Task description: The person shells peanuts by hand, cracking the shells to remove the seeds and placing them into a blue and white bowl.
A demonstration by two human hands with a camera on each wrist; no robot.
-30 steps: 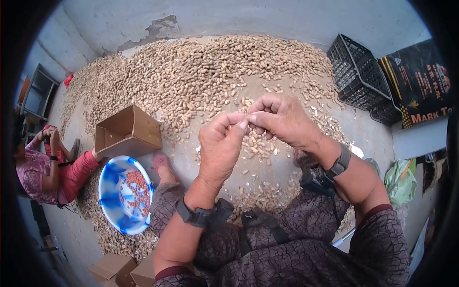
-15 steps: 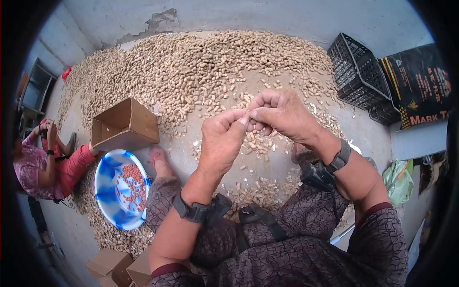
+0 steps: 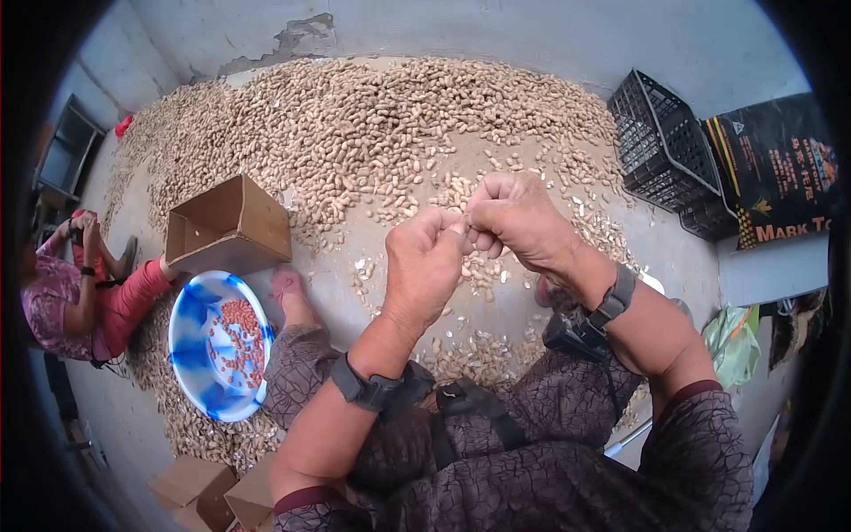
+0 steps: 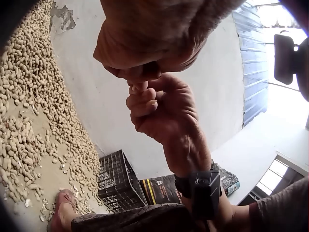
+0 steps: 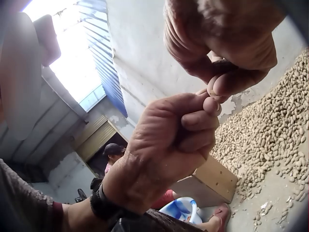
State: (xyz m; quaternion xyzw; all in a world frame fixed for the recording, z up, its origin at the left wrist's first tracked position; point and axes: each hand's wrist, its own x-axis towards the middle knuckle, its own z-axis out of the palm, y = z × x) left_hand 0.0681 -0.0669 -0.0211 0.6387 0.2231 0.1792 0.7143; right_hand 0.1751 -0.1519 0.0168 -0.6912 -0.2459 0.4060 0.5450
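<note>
Both hands meet fingertip to fingertip over the floor, in front of the peanut pile [image 3: 355, 142]. A peanut, mostly hidden by the fingers, shows as a small pale bit [image 4: 134, 89] in the left wrist view. The left hand [image 3: 425, 266] pinches it between thumb and forefinger. From the other side the right hand [image 3: 523, 222] pinches it too, its other fingers curled in. Below the hands lie loose peanuts [image 3: 481, 277] and broken shells [image 3: 474, 355]. To the left, a blue and white basin [image 3: 191, 355] holds shelled reddish kernels [image 3: 239, 332].
An open cardboard box [image 3: 235, 253] stands behind the basin, with more boxes [image 3: 191, 488] at lower left. Another person [image 3: 80, 293] sits at far left. Black plastic crates [image 3: 665, 142], a printed black sack [image 3: 776, 168] and a green bag [image 3: 734, 346] line the right side.
The head view has shifted slightly, so the basin and box sit further left. The hands stay pinched together, and the left hand has come a little closer to the right one.
</note>
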